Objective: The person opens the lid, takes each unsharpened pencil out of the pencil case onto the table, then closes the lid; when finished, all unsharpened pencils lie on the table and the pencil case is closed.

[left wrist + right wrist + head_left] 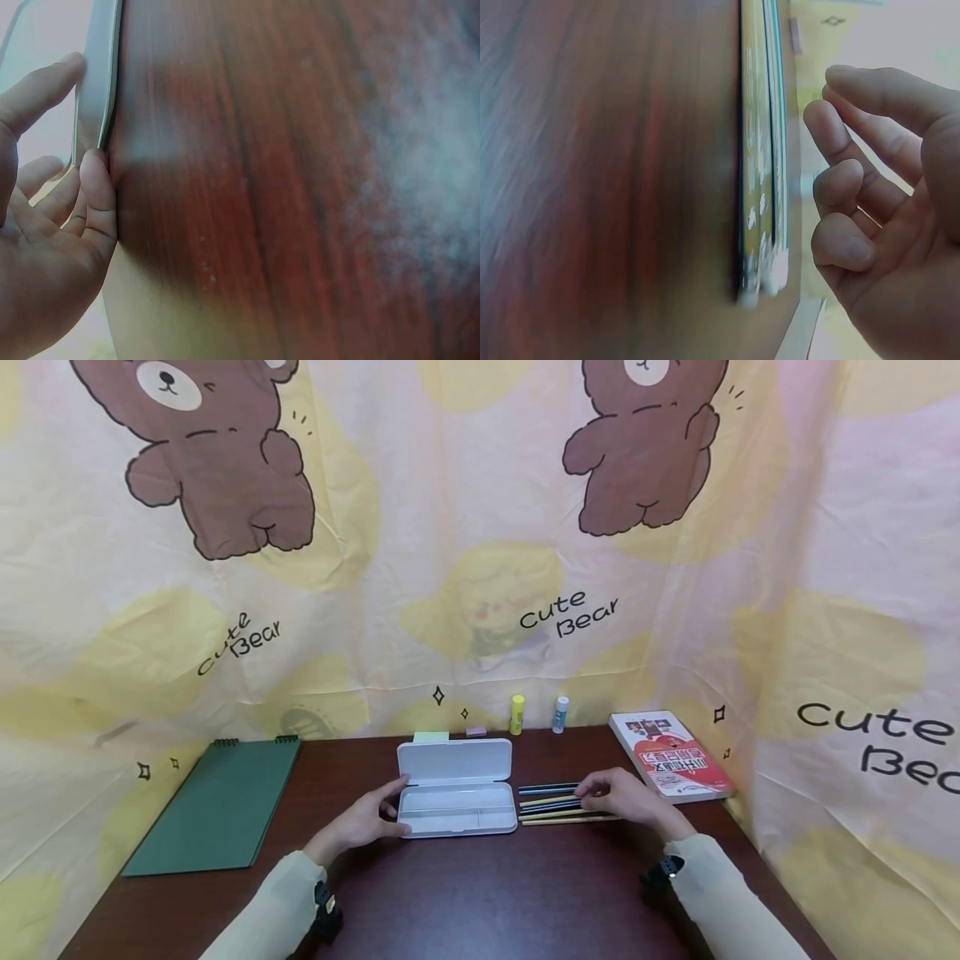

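Observation:
A white pencil case (459, 820) lies with its lid (454, 761) raised, its inside divided into compartments with nothing in them. My left hand (362, 817) holds the case by its left side, thumb at the front corner and a finger near the hinge. To the right of the case lies a row of pencils (551, 812), some yellow and some dark or blue. Over their right part hovers my right hand (621, 796), fingers loosely bent. In the right wrist view, a gap shows between those fingertips and the pencils (757, 150), and nothing is held.
A green spiral pad (213, 806) lies on the left. At the back stand a yellow glue stick or marker (517, 715) and a blue-and-white glue stick (560, 715), beside sticky notes (431, 737) and a small pink block (476, 732). A book (671, 757) lies back right.

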`<state>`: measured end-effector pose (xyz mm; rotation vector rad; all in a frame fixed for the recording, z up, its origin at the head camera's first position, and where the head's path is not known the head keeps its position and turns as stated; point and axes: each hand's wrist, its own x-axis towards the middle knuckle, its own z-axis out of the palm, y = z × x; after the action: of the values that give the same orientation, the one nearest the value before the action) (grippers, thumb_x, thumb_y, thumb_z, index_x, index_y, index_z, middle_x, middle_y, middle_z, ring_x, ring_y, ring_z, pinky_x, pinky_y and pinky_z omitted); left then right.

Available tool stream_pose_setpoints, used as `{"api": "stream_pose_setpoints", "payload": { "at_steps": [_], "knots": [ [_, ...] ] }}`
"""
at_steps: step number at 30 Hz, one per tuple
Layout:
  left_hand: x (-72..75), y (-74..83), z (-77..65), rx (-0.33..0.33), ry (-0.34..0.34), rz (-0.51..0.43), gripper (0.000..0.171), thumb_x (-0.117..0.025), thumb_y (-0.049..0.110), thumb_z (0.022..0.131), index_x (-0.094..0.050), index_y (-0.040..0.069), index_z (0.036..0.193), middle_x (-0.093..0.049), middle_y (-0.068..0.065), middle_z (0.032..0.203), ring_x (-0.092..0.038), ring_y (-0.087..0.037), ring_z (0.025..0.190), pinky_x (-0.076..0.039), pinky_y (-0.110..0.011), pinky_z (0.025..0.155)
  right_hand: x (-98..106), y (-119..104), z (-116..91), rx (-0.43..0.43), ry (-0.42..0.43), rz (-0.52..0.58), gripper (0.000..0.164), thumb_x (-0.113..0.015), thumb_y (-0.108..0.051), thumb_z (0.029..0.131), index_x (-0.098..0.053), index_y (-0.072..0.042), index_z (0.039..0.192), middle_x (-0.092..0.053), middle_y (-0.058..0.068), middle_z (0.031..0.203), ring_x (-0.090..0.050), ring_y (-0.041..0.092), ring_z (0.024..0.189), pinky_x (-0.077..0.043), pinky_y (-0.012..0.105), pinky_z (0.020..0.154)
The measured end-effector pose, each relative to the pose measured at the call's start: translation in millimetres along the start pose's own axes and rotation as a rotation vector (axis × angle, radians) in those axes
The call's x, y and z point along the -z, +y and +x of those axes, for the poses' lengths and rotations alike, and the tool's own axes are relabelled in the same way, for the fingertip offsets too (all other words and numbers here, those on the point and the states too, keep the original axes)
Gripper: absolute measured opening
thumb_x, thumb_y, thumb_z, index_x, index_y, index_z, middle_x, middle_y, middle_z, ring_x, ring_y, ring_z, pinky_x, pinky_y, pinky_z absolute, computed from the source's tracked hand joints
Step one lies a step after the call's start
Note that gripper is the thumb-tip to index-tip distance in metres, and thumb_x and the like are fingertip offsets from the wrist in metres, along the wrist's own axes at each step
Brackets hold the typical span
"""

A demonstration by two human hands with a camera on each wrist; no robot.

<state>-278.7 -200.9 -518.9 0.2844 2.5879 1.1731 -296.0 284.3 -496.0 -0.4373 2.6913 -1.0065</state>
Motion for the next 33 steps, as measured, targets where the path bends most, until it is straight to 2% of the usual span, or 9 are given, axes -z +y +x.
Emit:
{"api": "stream_pose_setpoints", "payload": {
  "at_steps": [4, 10, 15, 22, 33],
  "knots": [
    [-0.6, -0.4, 0.8, -0.001, 0.007, 0.002, 0.09, -0.086, 0.028, 0.078, -0.038, 0.03, 0.154, -0.057, -0.004, 0.117, -0.052, -0.019, 0.097, -0.044, -0.034, 0.076, -6, -15, 10, 0.047, 0.003, -0.012, 0.019, -0.071, -0.024, 0.092, -0.074, -0.016, 0.109, -0.072, -0.005, 0.102, -0.059, 0.018, 0.095, -0.045, 0.039, 0.088],
    [0.5, 0.1, 0.8, 0.0, 0.008, 0.006, 0.091, -0.086, 0.028, 0.078, -0.037, 0.029, 0.155, -0.057, -0.005, 0.118, -0.052, -0.02, 0.097, -0.043, -0.034, 0.076, -22, -33, 26, 0.081, 0.01, -0.016, 0.018, -0.072, -0.026, 0.092, -0.075, -0.018, 0.107, -0.072, -0.009, 0.099, -0.06, 0.016, 0.094, -0.047, 0.041, 0.091],
    [0.3, -0.7, 0.6, -0.008, 0.0, 0.01, 0.09, -0.085, 0.028, 0.079, -0.036, 0.028, 0.155, -0.056, -0.005, 0.119, -0.052, -0.02, 0.098, -0.043, -0.033, 0.076, -35, -49, 36, 0.11, -0.014, -0.009, 0.016, -0.072, -0.023, 0.092, -0.075, -0.016, 0.106, -0.073, -0.009, 0.096, -0.061, 0.015, 0.092, -0.048, 0.039, 0.088],
    [0.0, -0.4, 0.4, -0.016, 0.004, -0.001, 0.091, -0.086, 0.028, 0.078, -0.037, 0.028, 0.155, -0.057, -0.005, 0.117, -0.052, -0.02, 0.097, -0.044, -0.033, 0.075, -52, -71, 48, 0.171, -0.047, -0.017, 0.016, -0.072, -0.019, 0.092, -0.075, -0.015, 0.107, -0.074, -0.008, 0.1, -0.062, 0.013, 0.095, -0.051, 0.042, 0.092],
    [-0.2, -1.9, 1.2, -0.02, 0.004, 0.006, 0.09, -0.085, 0.029, 0.079, -0.037, 0.028, 0.155, -0.057, -0.005, 0.121, -0.052, -0.019, 0.098, -0.044, -0.033, 0.078, -71, -92, 60, 0.23, -0.115, -0.033, 0.021, -0.071, -0.018, 0.092, -0.074, -0.013, 0.112, -0.073, -0.003, 0.104, -0.061, 0.014, 0.092, -0.053, 0.036, 0.085]
  ]
}}
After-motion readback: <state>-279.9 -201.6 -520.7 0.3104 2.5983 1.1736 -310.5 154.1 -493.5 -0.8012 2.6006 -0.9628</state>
